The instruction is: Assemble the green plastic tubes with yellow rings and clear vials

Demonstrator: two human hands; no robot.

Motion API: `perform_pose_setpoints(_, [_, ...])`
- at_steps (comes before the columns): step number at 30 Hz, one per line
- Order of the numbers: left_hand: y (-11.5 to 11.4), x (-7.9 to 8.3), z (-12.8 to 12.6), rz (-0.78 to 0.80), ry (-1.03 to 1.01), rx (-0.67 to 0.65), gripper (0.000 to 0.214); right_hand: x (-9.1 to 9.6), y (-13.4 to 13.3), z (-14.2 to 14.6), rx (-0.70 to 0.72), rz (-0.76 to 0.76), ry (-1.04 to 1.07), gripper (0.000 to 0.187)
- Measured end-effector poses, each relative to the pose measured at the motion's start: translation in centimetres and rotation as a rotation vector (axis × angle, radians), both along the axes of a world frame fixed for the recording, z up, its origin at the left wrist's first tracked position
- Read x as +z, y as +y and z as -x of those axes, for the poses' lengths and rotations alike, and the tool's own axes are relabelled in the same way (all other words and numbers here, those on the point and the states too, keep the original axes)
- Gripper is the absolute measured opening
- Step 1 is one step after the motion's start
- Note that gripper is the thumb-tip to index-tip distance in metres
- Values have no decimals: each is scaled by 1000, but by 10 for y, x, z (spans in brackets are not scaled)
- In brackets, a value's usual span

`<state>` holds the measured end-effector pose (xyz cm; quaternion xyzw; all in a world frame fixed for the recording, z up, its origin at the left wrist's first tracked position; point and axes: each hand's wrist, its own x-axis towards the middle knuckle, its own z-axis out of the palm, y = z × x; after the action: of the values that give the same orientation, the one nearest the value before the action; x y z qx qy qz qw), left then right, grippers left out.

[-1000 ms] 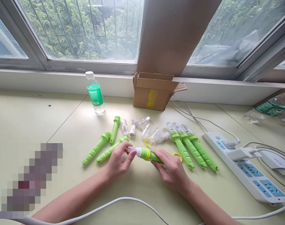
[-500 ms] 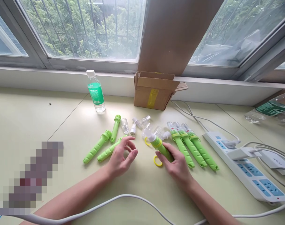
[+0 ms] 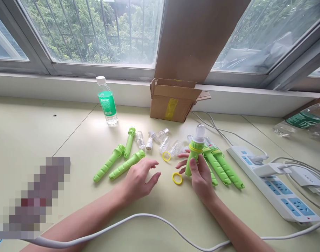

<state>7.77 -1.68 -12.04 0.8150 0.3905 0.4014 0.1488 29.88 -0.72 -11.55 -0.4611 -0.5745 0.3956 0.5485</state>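
My right hand (image 3: 202,175) grips a green ribbed plastic handle (image 3: 194,155), held tilted up. On top of it sits a white collar with a clear dome (image 3: 200,133), and a yellow ring circles its neck. My left hand (image 3: 141,176) hovers over the table with thumb and fingers apart, holding nothing. Beside it lie several loose green handles (image 3: 127,165). One yellow ring (image 3: 177,178) lies between my hands, another yellow ring (image 3: 166,156) farther back. Clear caps (image 3: 176,148) and white pieces (image 3: 149,143) are scattered behind. Green sticks with clear tops (image 3: 228,168) lie partly behind my right hand.
An open cardboard box (image 3: 172,101) stands against the window ledge, with a water bottle (image 3: 107,103) left of it. At right are a white power strip (image 3: 272,185) with plugs and a large bottle lying down (image 3: 301,120). A white cable (image 3: 138,215) crosses in front of my arms.
My right hand has turned the green handle more upright and moved it right, its clear dome now pointing up. My left hand has shifted slightly right, still holding nothing.
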Motion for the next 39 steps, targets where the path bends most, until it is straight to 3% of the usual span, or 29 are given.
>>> perform_pose_setpoints(5, [2,4,-3,-101,152,0,20,-1,-3,1,-15,-38,4,26])
perform_pose_setpoints(9, [8,11,-11,-92,216,93,18,-2,-4,0,8,-70,-36,22])
perform_pose_setpoints(14, [30,17,-42,-115,393,162,23,-5,-4,-2,10,-93,-55,23])
perform_pose_setpoints(20, [58,5,-76,-230,467,268,20,-7,-4,-4,-35,-133,-60,19])
perform_pose_setpoints(24, [59,13,-70,-224,227,293,22,-6,-4,-4,-68,-151,-66,19])
perform_pose_setpoints(30, [40,36,-25,-24,-295,335,23,-12,-6,-8,-32,-148,-181,14])
perform_pose_setpoints(34, [30,32,12,106,-575,311,23,-11,-6,-8,-19,-229,-404,16])
perform_pose_setpoints(39, [32,27,36,17,-790,384,28,-6,-6,-5,45,-350,-597,29])
